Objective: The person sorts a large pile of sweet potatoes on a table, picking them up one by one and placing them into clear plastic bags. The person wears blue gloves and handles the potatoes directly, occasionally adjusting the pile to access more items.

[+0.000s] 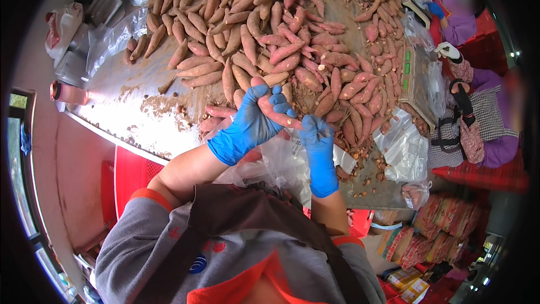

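Observation:
Both of my hands wear blue gloves. A long reddish sweet potato [272,109] lies slantwise between them, above the near edge of the table. My left hand [261,114] is wrapped around its upper part, with the thumb near one end. At the other end, my right hand [316,135] pinches the tip with closed fingers; whether it also holds a small tool cannot be seen. A clear plastic bag [282,160] lies under my wrists, with some sweet potatoes partly hidden beside it. Just beyond my hands begins a large heap of sweet potatoes [249,38].
The metal table [168,126] bears soil and trimmed scraps. A scale [417,80] with green displays stands at right, near plastic bags [400,147]. Two co-workers in purple [489,109] are along that side. A pink-lidded bottle [69,93] stands at the left edge; plastic trays [74,67] lie behind it.

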A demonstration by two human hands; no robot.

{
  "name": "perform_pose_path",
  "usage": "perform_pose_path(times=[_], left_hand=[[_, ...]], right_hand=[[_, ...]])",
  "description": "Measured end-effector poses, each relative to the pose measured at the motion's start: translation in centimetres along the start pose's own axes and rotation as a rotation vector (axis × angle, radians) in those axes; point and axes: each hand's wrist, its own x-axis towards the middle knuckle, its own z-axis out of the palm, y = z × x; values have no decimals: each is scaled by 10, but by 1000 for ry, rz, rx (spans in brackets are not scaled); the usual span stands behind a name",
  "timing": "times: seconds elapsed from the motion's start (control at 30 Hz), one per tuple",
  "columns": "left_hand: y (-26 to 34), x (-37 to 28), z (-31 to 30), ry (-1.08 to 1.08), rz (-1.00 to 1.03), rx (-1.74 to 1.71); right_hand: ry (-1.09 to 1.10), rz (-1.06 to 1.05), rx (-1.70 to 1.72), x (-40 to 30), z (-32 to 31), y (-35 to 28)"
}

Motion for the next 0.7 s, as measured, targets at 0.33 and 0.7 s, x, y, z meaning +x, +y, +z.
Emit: perform_pose_path(times=[0.33, 0.7], left_hand=[[60, -37, 57, -156, 321, 313], [-7, -91, 16, -82, -124, 1725]], right_hand=[[206, -94, -877, -3, -64, -24], [123, 417, -230, -67, -5, -28]])
